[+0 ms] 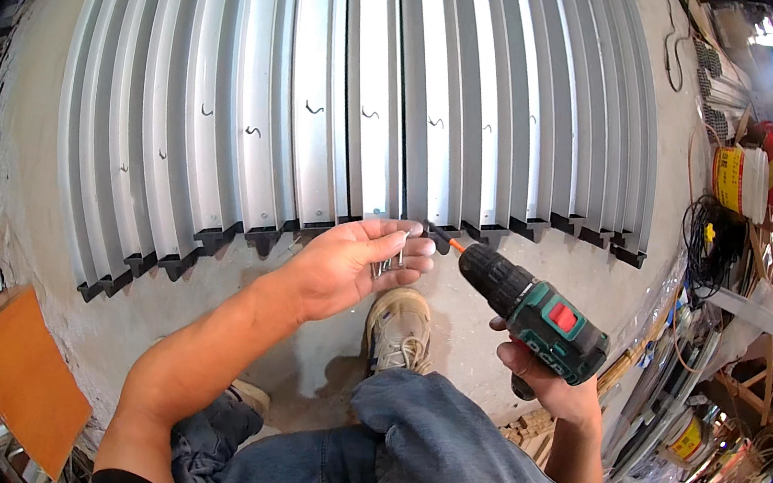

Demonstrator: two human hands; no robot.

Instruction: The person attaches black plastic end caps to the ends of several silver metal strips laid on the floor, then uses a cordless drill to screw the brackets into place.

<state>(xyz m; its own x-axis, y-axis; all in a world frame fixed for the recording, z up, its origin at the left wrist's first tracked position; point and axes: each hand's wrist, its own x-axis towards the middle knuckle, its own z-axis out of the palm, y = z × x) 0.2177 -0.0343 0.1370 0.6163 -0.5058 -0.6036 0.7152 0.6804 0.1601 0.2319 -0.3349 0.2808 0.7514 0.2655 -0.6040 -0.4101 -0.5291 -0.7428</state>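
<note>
Several silver screws (390, 264) rest in the curled fingers of my left hand (345, 261), the thumb over them. That hand is at the near ends of long silver metal channels (315, 69), which lie side by side on the floor. Black end pieces (261, 240) sit on these ends. My right hand (554, 390) grips a green and black cordless drill (541, 320) with a red button on its body. The drill's orange bit (456, 245) points left, toward a black end piece beside my left fingertips. Whether the bit touches anything, I cannot tell.
Small dark hooks (313, 108) show on several channels. My shoe (398, 332) is just below my left hand. An orange board (27, 378) lies at the left. Along the right are a yellow-labelled bucket (739, 183), black cable (709, 250) and wooden pieces.
</note>
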